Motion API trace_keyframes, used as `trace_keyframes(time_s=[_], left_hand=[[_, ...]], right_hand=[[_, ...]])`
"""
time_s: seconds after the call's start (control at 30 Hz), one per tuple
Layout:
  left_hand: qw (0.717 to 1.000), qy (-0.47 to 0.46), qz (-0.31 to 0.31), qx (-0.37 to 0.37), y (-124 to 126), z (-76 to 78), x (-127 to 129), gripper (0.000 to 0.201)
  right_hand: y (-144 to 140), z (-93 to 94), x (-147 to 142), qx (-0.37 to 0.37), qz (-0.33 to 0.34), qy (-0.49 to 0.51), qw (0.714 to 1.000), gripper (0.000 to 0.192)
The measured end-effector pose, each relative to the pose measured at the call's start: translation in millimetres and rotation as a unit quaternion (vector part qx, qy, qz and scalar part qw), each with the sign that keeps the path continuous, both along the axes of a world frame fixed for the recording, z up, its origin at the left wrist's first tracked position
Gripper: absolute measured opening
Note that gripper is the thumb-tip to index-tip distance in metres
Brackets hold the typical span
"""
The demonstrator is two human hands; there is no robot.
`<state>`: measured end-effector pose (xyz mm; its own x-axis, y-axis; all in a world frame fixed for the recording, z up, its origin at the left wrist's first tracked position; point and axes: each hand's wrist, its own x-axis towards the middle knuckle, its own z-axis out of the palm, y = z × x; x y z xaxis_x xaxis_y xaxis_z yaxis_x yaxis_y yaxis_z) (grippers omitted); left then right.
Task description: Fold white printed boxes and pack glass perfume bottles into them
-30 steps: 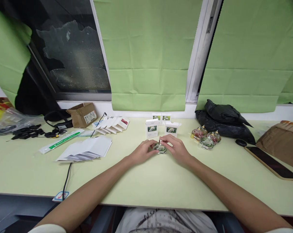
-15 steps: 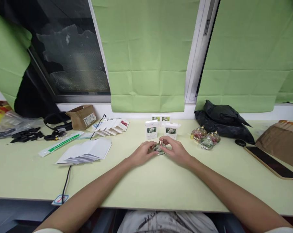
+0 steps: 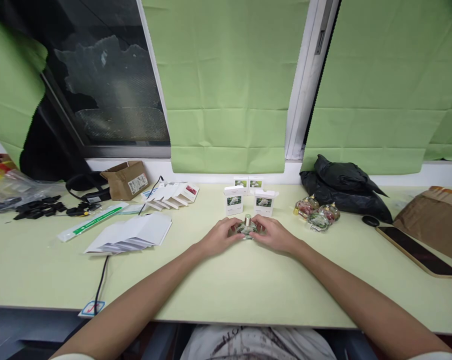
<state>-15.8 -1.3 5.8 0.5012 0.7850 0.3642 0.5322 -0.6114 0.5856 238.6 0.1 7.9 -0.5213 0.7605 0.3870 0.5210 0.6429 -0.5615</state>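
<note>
A small faceted glass perfume bottle (image 3: 247, 229) with a shiny cylindrical cap stands upright on the table between my hands. My left hand (image 3: 221, 237) grips its left side, thumb at the front and fingers behind. From the right, my right hand (image 3: 273, 234) holds the other side in the same way, its thumb on the bottle's front. Just behind stand two small white boxes with flower pictures, the left box (image 3: 233, 201) and the right box (image 3: 264, 202), whose top flap looks raised. Two similar boxes (image 3: 248, 184) are farther back by the wall.
Several glass bottles (image 3: 318, 214) cluster at right, before black plastic bags (image 3: 342, 187). A phone (image 3: 417, 250) and brown package (image 3: 436, 217) lie far right. Folded white cartons (image 3: 132, 234), a green-striped packet (image 3: 93, 222) and an open cardboard box (image 3: 125, 181) are at left.
My right hand has moved from the bottle's cap down to its right side, leaving the cap uncovered. My left hand stays on the left side of the bottle.
</note>
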Motion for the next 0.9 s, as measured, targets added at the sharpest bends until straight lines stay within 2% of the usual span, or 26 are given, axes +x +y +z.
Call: trace_keyframes(time_s=[0.3,0.6,0.9], left_hand=[[0.999,0.027,0.015,0.027,3,0.5,-2,0.032],[0.992,0.056,0.101,0.053,14,-7.4,-4,0.038],[0.988,0.060,0.136,0.047,18,-6.8,-10,0.037]], right_hand=[[4,-1.7,5,-0.011,-0.016,-0.025,0.999,0.024],[7,-8.4,1,0.038,-0.058,-0.054,0.996,0.026],[16,-8.1,10,0.077,-0.177,-0.145,0.970,0.022]])
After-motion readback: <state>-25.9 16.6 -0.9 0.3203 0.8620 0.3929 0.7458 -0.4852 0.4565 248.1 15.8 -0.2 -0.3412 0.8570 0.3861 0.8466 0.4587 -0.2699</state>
